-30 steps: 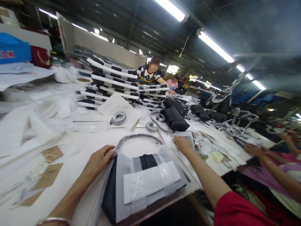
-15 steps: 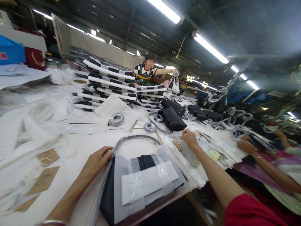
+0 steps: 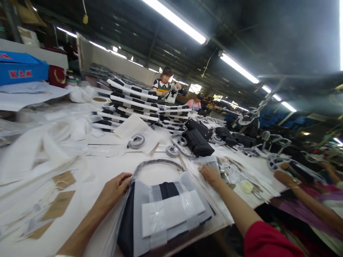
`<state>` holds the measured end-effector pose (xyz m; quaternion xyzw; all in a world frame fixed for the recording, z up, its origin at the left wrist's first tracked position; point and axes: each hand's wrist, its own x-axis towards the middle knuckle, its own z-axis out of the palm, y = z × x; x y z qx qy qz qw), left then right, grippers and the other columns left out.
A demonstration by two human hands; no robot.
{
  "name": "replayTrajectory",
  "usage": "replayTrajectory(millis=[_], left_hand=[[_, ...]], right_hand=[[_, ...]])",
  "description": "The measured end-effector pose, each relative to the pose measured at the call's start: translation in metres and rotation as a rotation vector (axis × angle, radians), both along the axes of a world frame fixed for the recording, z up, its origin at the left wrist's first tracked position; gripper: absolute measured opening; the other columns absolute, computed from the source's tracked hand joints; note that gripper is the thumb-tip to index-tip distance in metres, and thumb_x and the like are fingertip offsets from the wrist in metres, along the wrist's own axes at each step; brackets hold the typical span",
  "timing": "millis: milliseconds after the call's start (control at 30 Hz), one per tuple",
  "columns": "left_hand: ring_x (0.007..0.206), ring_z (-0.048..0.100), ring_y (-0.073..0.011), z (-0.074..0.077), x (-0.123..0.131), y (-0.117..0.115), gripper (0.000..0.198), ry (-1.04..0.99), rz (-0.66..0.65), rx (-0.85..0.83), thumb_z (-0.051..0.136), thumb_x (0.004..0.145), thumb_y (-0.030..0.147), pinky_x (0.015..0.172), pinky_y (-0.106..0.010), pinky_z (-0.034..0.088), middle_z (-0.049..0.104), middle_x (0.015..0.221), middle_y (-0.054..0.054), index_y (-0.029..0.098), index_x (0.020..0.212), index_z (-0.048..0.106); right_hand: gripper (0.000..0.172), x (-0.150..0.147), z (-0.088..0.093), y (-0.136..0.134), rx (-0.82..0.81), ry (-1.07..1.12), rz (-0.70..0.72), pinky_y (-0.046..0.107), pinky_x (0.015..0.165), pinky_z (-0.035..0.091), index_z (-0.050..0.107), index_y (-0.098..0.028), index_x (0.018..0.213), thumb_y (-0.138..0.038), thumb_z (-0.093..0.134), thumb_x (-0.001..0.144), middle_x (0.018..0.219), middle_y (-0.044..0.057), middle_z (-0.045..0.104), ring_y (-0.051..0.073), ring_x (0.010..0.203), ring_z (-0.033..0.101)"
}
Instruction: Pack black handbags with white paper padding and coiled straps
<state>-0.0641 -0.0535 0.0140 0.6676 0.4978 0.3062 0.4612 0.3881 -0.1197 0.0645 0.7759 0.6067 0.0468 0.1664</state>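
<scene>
A black handbag (image 3: pixel 127 221) lies near the table's front edge, its front covered with grey sheet and a white panel (image 3: pixel 173 210) under clear tape. Its wrapped handle (image 3: pixel 158 162) arches at the back. My left hand (image 3: pixel 118 185) is at the bag's upper left corner, fingers closed on the clear wrap there. To the right of the handle, my right hand (image 3: pixel 210 174) reaches down to a clear plastic bag (image 3: pixel 207 161); its fingers are bent together, and what they hold is too small to tell.
Brown tags (image 3: pixel 59 204) lie at the left. Behind are wrapped coils (image 3: pixel 136 141), black bags (image 3: pixel 198 142) and stacked striped padded pieces (image 3: pixel 134 101). A person (image 3: pixel 163 85) handles a bag across the table; another person's hand (image 3: pixel 284 177) is at the right.
My right hand has moved a little left and down, and the clear plastic now lies behind it. The view has shifted. My left hand stays at the bag's corner.
</scene>
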Motion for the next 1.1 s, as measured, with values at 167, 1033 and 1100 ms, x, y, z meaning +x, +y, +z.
replayTrajectory(millis=[167,1033,1100], left_hand=[[0.067,0.065,-0.0217,0.005,0.004,0.003,0.049,0.031,0.010,-0.009,0.048,0.074,0.060,0.066,-0.030,0.052,0.070,0.074,-0.001,0.022,0.098,0.068],[0.111,0.063,-0.0254,0.018,0.000,-0.016,0.051,-0.434,-0.037,0.144,0.060,0.080,0.052,0.097,-0.039,0.049,0.065,0.125,-0.011,0.018,0.118,0.062],[0.119,0.058,-0.0256,0.019,-0.001,-0.017,0.054,-0.499,-0.102,0.144,0.063,0.080,0.048,0.103,-0.040,0.044,0.059,0.134,-0.011,0.019,0.125,0.059]], right_hand=[[0.034,0.010,-0.011,0.008,0.029,0.062,-0.022,0.040,0.079,0.048,0.070,-0.011,0.098,-0.017,0.036,0.097,0.109,0.021,0.066,0.030,0.099,0.066],[0.028,-0.187,0.103,0.048,0.305,1.360,0.026,0.018,0.032,0.023,0.062,-0.016,0.070,-0.042,0.073,0.066,0.050,-0.005,0.056,0.004,0.034,0.036],[0.030,-0.224,0.097,0.051,0.210,1.422,0.062,0.017,0.032,0.023,0.062,-0.016,0.070,-0.044,0.072,0.068,0.053,-0.003,0.059,0.004,0.034,0.037]])
